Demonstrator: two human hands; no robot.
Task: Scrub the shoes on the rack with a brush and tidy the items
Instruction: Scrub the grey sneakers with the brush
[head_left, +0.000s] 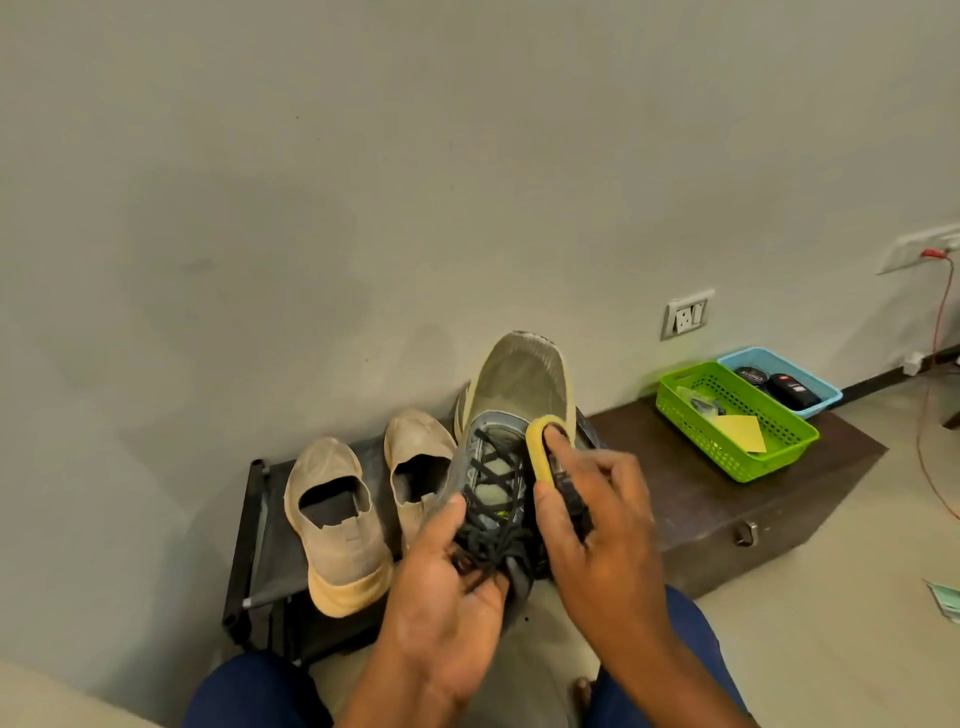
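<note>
A grey lace-up sneaker (514, 395) with black laces is held up in front of me, toe pointing away. My left hand (447, 577) grips its heel end, thumb on the side by the laces. My right hand (592, 525) holds a yellow-edged brush (540, 447) with black bristles against the shoe's right side, index finger along its back. Two beige slip-on shoes (337, 519) (415, 457) lie on the black rack (260, 545) to the left.
A dark wooden box (701, 499) sits right of the rack. On it stand a green basket (737, 421) holding a yellow cloth and a blue basket (784, 379) with dark tins. A red cable (940, 332) hangs from a wall socket at right. My knees are below.
</note>
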